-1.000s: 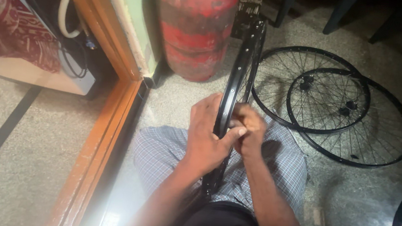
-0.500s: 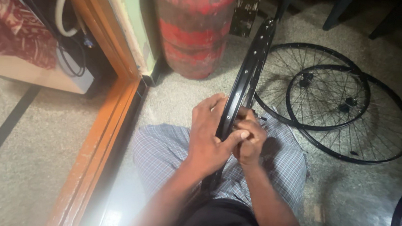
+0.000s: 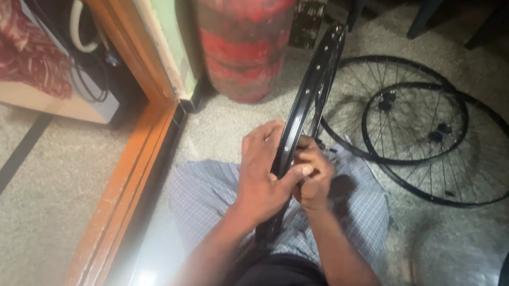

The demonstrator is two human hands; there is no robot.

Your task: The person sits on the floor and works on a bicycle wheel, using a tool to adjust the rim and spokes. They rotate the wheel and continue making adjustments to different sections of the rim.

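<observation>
Your view has drifted slightly while both your left hand [image 3: 262, 177] and right hand [image 3: 313, 177] stay clamped on the stiff, light black rim [image 3: 307, 101], best gripped at its edge.

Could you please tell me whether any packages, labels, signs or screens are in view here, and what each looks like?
Pale box: left of the wooden door frame, low and rectangular, dark cables across it; whether it is a package is unclear.
Red cylinder: top centre, worn paint, no clear label.
No signs or screens show.
</observation>
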